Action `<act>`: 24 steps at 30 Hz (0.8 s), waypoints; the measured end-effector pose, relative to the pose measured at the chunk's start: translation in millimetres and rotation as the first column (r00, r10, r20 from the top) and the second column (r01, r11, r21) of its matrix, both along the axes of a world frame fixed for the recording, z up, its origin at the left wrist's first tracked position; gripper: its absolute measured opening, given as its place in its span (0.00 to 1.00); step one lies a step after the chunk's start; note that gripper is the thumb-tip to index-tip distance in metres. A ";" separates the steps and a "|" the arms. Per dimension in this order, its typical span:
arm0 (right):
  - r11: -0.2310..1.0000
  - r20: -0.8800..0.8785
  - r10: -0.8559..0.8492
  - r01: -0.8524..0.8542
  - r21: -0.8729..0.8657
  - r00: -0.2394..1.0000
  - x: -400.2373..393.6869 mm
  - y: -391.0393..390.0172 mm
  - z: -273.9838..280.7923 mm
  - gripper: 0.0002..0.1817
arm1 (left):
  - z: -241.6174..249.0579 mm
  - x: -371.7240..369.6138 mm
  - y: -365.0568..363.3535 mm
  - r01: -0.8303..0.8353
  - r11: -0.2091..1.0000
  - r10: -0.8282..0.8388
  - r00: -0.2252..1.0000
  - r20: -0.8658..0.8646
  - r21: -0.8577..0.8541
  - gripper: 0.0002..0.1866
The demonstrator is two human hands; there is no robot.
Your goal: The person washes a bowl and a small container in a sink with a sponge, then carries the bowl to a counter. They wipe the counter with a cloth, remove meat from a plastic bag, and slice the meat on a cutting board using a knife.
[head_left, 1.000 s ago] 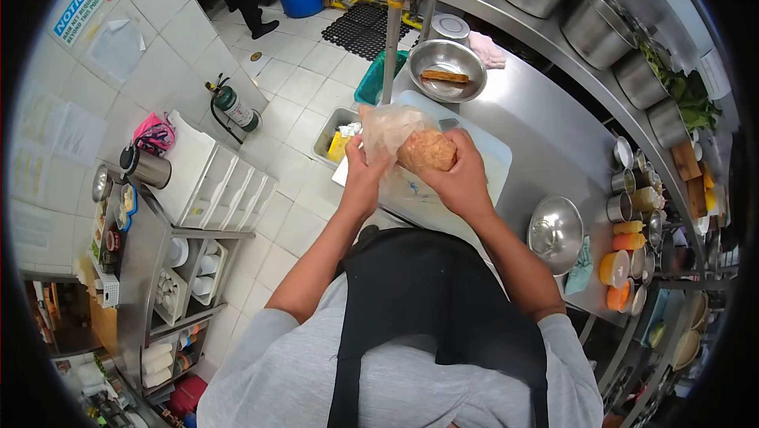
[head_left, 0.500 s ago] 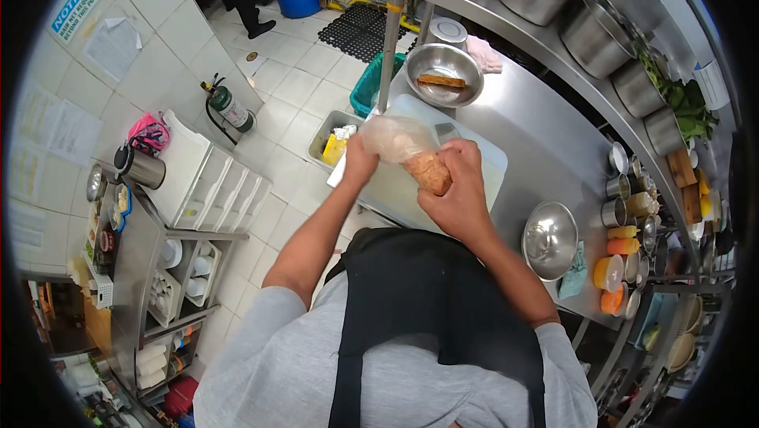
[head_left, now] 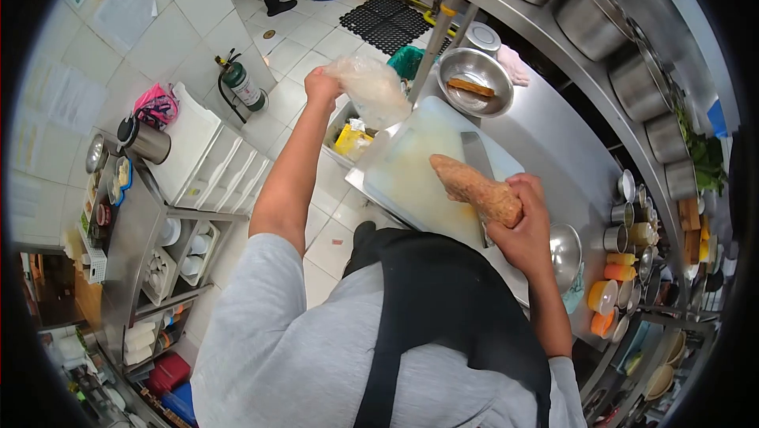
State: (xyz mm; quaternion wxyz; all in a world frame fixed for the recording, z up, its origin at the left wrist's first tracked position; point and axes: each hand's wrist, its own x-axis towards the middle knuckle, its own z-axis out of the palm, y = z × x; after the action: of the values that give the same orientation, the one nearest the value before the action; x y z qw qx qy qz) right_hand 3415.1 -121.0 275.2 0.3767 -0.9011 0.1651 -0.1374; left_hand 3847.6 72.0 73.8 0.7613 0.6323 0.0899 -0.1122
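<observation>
My left hand (head_left: 322,88) is closed on one end of a clear plastic bag (head_left: 375,92), held out to the left past the counter's edge. In my right hand (head_left: 523,226) is a thick, brown, rough-surfaced food roll (head_left: 470,187), gripped by its near end. The roll is out of the bag and slants over a pale translucent cutting board (head_left: 399,163). A knife (head_left: 476,153) lies on the board, partly hidden behind the roll.
A steel bowl (head_left: 500,72) holding a brown strip of food stands beyond the board. Another steel bowl (head_left: 564,254) is right of my right hand. Below the bag sits a bin (head_left: 336,155) with yellow packaging. A shelf of pots (head_left: 589,17) runs above the counter.
The roll has come out of the plastic bag. My left hand has carried the bag away to the left and forward, while my right hand has moved right with the roll.
</observation>
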 end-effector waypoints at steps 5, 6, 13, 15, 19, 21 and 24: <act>0.999 -0.018 -0.054 0.054 -0.004 0.998 5.3 -2.1 -10.6 0.20 | -96.6 41.1 24.7 -0.102 0.985 0.063 0.964 -0.260 -0.140 0.09; 0.997 -0.035 -0.080 0.080 0.018 0.996 5.9 -1.5 -11.7 0.20 | -121.1 47.1 27.3 -0.126 0.974 0.060 0.946 -0.319 -0.189 0.09; 0.988 -0.102 -0.150 0.144 -0.064 0.983 10.3 4.4 -18.6 0.22 | -136.5 27.9 16.9 0.235 0.457 -0.138 0.971 -0.193 0.858 0.18; 0.981 -0.105 -0.175 0.165 -0.100 0.979 14.5 7.8 -18.5 0.22 | -183.8 49.4 19.2 0.244 0.414 -0.241 0.958 -0.152 0.877 0.24; 0.972 -0.096 -0.191 0.174 -0.159 0.977 14.0 8.2 -27.7 0.24 | -200.2 50.5 -5.9 0.266 0.895 -0.245 0.964 -0.104 0.358 0.40; 0.967 -0.109 -0.237 0.223 -0.125 0.965 16.9 8.6 -31.2 0.24 | -186.7 40.6 -21.2 0.194 0.793 -0.326 0.936 0.133 0.578 0.43; 0.959 -0.082 -0.283 0.284 -0.007 0.956 17.0 2.0 -49.5 0.25 | -180.0 33.8 -37.3 0.087 0.732 -0.367 0.886 0.284 0.675 0.44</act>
State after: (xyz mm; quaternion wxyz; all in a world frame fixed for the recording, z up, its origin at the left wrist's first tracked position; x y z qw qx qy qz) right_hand 3432.1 -119.0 225.7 0.3480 -0.8722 0.3082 -0.1524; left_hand 3881.5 34.6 -106.2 0.4783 0.8700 -0.1138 -0.0375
